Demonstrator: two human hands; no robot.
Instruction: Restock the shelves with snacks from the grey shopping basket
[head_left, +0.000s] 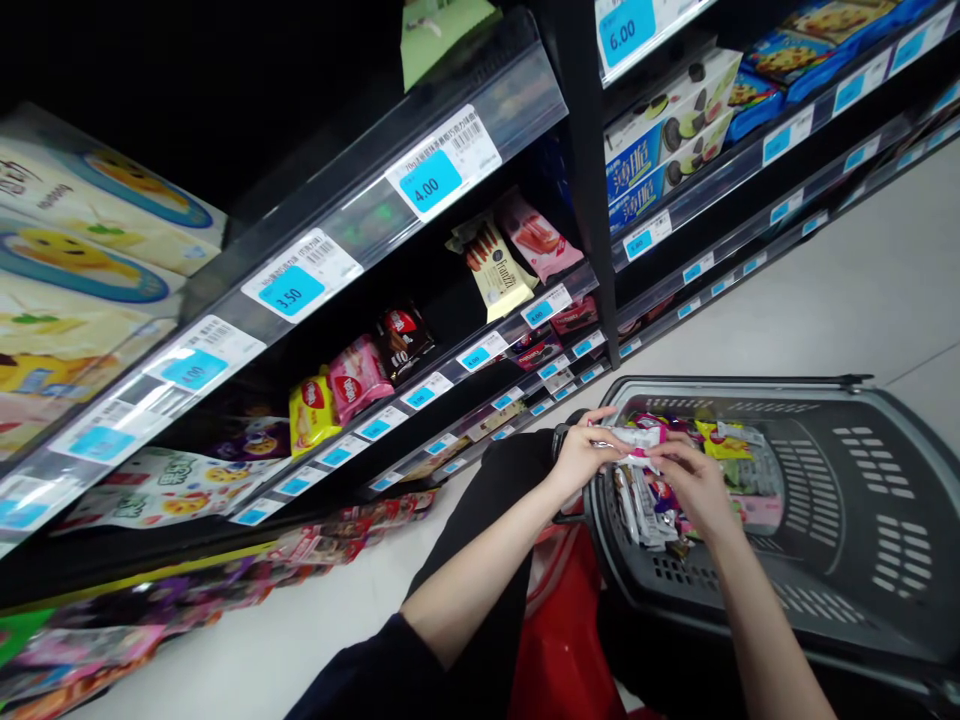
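Hands (586, 450) pinch packet (643, 437) over basket (844, 520) beside shelves (375, 222).

The hands, left hand (589, 450) and right hand (694, 480), cover both ends of the small packet (639, 440), whose print is too small to read. Below them, wrappers (649, 510) overlap, partly hidden by the right hand. To their right, the basket (832, 460) runs off the edge; beneath, the red stool (559, 640) is cut off. Far left of them, yellow boxes (82, 260) are cut off, and the low row of packets (150, 620) is blurred.
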